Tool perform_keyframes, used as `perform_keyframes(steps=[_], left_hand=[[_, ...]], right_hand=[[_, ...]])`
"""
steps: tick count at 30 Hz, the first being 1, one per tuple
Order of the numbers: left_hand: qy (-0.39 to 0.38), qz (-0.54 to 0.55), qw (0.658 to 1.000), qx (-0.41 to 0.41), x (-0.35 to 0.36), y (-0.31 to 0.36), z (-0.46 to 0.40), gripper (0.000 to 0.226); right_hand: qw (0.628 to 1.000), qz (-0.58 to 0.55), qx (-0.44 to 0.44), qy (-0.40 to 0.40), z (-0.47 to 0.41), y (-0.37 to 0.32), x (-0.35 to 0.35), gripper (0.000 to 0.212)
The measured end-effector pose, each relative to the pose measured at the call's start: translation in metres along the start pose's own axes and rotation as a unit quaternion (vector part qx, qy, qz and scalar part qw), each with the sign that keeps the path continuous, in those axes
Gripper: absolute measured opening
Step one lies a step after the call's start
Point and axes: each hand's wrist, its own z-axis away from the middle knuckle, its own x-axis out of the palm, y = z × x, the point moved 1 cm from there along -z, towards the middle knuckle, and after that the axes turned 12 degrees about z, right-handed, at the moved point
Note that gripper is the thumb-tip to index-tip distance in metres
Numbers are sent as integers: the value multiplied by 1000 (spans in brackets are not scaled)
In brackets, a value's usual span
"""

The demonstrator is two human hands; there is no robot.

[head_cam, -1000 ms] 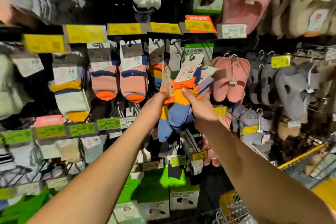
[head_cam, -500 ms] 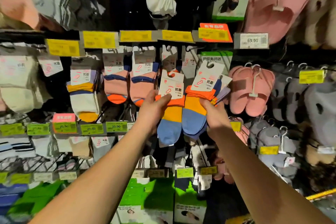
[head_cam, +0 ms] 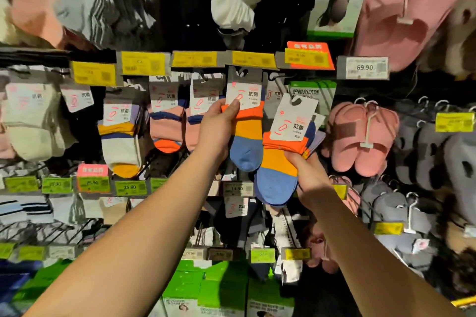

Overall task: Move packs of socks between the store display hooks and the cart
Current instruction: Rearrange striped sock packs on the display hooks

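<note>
two orange-yellow-blue sock packs, white header cards
left hand (head_cam: 216, 128) grips one pack (head_cam: 246, 134) up at the hook; right hand (head_cam: 309, 175) clutches second pack (head_cam: 280, 162) lower, tilted

Dense wall of hanging sock packs (head_cam: 121, 131) centre-left, yellow price tags (head_cam: 143, 63) overhanging the hooks, pink slippers (head_cam: 360, 136) crowding the right, narrow gap between the two held packs.

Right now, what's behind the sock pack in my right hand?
Behind the sock pack that the right hand grips, edges of purple socks show. How many are stacked there is hidden.
</note>
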Motion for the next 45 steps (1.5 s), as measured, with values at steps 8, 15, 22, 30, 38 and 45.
perform_keyframes(steps=[8, 15, 22, 30, 38, 45], left_hand=[[60, -114, 992, 3, 4, -11, -25, 23], [97, -286, 953, -14, 17, -15, -41, 50], [100, -308, 945, -45, 17, -22, -27, 56], [-7, -219, 974, -59, -4, -38, 40, 37], [-119, 9, 965, -232, -34, -59, 69, 68], [-31, 94, 975, -199, -52, -58, 76, 60]], right_hand=[[999, -24, 22, 5, -3, 1, -7, 35], [999, -39, 35, -2, -4, 2, -9, 36], [998, -31, 47, -12, -1, 3, -14, 34], [997, -40, 48, -41, 16, 2, -13, 32], [987, -4, 62, -147, 29, -2, 16, 43], [984, 90, -14, -150, 31, -9, 42, 83]])
